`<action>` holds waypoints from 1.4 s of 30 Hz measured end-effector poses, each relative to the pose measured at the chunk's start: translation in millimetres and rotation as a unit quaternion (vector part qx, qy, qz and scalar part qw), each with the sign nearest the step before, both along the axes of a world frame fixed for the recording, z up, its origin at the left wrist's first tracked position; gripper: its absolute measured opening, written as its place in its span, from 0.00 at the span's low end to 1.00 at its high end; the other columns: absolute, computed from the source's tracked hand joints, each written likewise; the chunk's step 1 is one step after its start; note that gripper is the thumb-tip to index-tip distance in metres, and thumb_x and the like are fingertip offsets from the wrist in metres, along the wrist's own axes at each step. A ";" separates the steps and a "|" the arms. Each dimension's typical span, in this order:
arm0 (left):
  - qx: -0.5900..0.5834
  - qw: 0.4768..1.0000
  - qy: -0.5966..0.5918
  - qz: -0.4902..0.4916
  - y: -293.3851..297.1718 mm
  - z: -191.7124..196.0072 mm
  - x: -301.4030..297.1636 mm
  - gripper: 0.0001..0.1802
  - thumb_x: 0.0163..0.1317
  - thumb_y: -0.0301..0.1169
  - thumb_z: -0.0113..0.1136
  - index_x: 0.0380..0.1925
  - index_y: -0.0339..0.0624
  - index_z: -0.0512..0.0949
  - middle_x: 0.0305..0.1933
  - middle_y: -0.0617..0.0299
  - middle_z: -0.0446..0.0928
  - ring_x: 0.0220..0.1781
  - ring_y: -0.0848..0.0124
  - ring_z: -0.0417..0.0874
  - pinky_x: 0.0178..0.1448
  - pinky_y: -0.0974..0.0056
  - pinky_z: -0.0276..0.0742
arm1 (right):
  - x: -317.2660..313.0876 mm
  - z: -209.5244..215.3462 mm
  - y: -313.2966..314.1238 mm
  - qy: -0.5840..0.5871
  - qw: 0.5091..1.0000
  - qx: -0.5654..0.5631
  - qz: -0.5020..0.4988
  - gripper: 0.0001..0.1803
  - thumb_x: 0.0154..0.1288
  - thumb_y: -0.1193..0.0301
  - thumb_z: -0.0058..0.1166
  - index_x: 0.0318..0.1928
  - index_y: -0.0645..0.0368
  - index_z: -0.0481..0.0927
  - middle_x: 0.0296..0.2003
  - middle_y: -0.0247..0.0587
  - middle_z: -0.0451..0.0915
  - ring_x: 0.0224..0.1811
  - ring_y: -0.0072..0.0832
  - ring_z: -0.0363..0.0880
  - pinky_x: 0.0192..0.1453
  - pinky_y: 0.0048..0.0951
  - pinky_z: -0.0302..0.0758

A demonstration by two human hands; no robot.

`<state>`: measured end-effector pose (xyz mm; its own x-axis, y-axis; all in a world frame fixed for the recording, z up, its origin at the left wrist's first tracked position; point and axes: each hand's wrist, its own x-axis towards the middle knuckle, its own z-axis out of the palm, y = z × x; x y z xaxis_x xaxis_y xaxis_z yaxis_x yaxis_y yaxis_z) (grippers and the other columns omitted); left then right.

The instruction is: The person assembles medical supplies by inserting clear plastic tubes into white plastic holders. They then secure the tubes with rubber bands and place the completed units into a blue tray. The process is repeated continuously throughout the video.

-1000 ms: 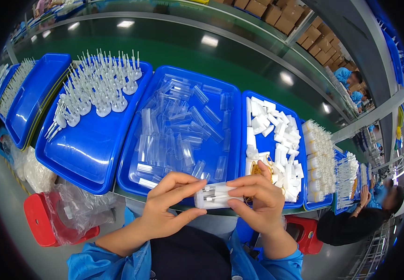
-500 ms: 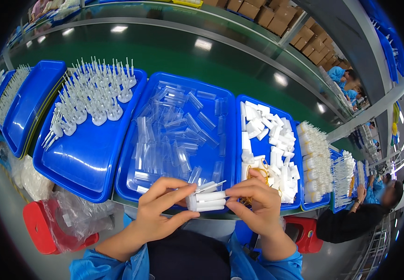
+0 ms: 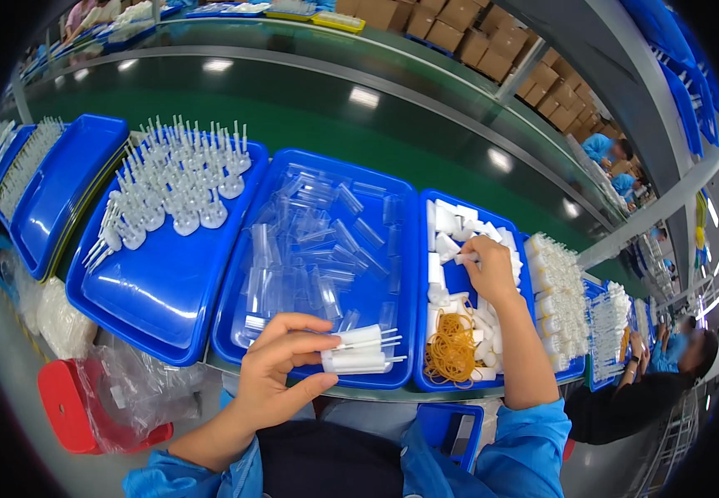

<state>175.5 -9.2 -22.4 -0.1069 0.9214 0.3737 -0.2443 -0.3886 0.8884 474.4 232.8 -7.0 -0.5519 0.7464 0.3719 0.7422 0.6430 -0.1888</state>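
Observation:
My left hand (image 3: 281,378) is closed on a small cluster of white pieces (image 3: 358,358) with a clear end and thin white rods sticking out to the right. It holds the cluster sideways above the near edge of the tray of clear tubes. My right hand (image 3: 492,270) reaches into the tray of white blocks, fingertips pinched on a white block (image 3: 464,259). More white blocks (image 3: 447,220) lie loose around it. A tangle of yellow-brown rubber bands (image 3: 451,349) rests at the near end of that tray.
Clear plastic tubes (image 3: 318,241) fill the middle blue tray. To its left, stemmed clear pieces (image 3: 181,187) stand in another blue tray (image 3: 139,319). Banded white bundles (image 3: 555,290) stand at the right. A red stool (image 3: 69,407) is below left; a co-worker (image 3: 625,398) is at far right.
My right hand has left the cluster and moved up and right into the tray of white blocks. My left hand still holds the cluster, whose rods now show. The rubber bands are uncovered.

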 end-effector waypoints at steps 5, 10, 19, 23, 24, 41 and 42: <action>0.007 1.000 0.014 0.006 -0.8 -1.5 -0.3 0.21 0.57 0.16 0.65 0.52 0.29 0.77 0.58 0.47 0.68 0.59 0.59 0.78 0.62 0.58 0.81 | -11.7 16.9 -24.3 0.021 0.997 -0.060 -0.034 0.08 0.51 0.83 0.60 0.33 0.62 0.78 0.32 0.46 0.79 0.37 0.43 0.80 0.43 0.35 0.75; 0.012 0.999 0.027 0.022 0.2 -3.4 2.4 0.24 0.55 0.15 0.66 0.54 0.28 0.75 0.58 0.48 0.69 0.61 0.59 0.77 0.64 0.58 0.79 | -28.8 50.4 -75.1 0.161 0.977 -0.139 0.031 0.06 0.57 0.84 0.57 0.35 0.64 0.80 0.36 0.40 0.80 0.41 0.30 0.80 0.46 0.29 0.74; -0.001 0.999 0.043 0.028 -0.7 -1.3 6.3 0.25 0.52 0.16 0.69 0.53 0.31 0.77 0.55 0.49 0.72 0.59 0.61 0.79 0.62 0.60 0.80 | -62.7 42.5 -148.6 0.410 0.792 -0.435 0.123 0.06 0.61 0.85 0.55 0.39 0.67 0.79 0.41 0.44 0.80 0.45 0.24 0.78 0.52 0.25 0.73; -0.008 0.990 0.124 0.071 -3.9 -0.2 5.4 0.24 0.51 0.18 0.71 0.50 0.32 0.80 0.53 0.50 0.75 0.55 0.61 0.81 0.59 0.61 0.79 | -71.0 47.9 -158.8 0.411 0.793 -0.434 0.116 0.08 0.63 0.84 0.56 0.43 0.69 0.81 0.44 0.46 0.79 0.44 0.26 0.79 0.48 0.26 0.77; 0.005 0.987 0.138 0.078 -3.9 -0.2 5.1 0.24 0.50 0.19 0.71 0.51 0.32 0.80 0.53 0.50 0.75 0.55 0.61 0.81 0.59 0.61 0.79 | -73.7 50.9 -162.1 0.406 0.803 -0.425 0.099 0.08 0.62 0.84 0.57 0.42 0.68 0.82 0.44 0.46 0.79 0.43 0.26 0.80 0.47 0.26 0.77; 0.045 0.983 0.172 0.053 -1.6 0.1 1.3 0.26 0.49 0.21 0.73 0.52 0.34 0.81 0.52 0.49 0.77 0.52 0.60 0.82 0.56 0.61 0.80 | -98.7 55.7 -177.2 0.255 0.928 -0.207 0.175 0.12 0.51 0.83 0.66 0.38 0.63 0.87 0.37 0.44 0.82 0.38 0.29 0.82 0.41 0.23 0.76; 0.048 0.982 0.172 0.060 -0.9 -0.4 0.9 0.26 0.49 0.21 0.73 0.52 0.34 0.81 0.52 0.49 0.77 0.52 0.60 0.82 0.56 0.61 0.80 | -102.1 54.5 -178.8 0.280 0.919 -0.224 0.163 0.12 0.51 0.83 0.66 0.38 0.63 0.87 0.37 0.44 0.83 0.38 0.29 0.82 0.41 0.24 0.76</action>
<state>176.4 -10.1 -22.8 -0.0645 0.8690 0.4906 0.1160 -0.4818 0.8686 372.3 53.9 47.5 -0.5895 0.7220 0.3622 0.2294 0.5796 -0.7819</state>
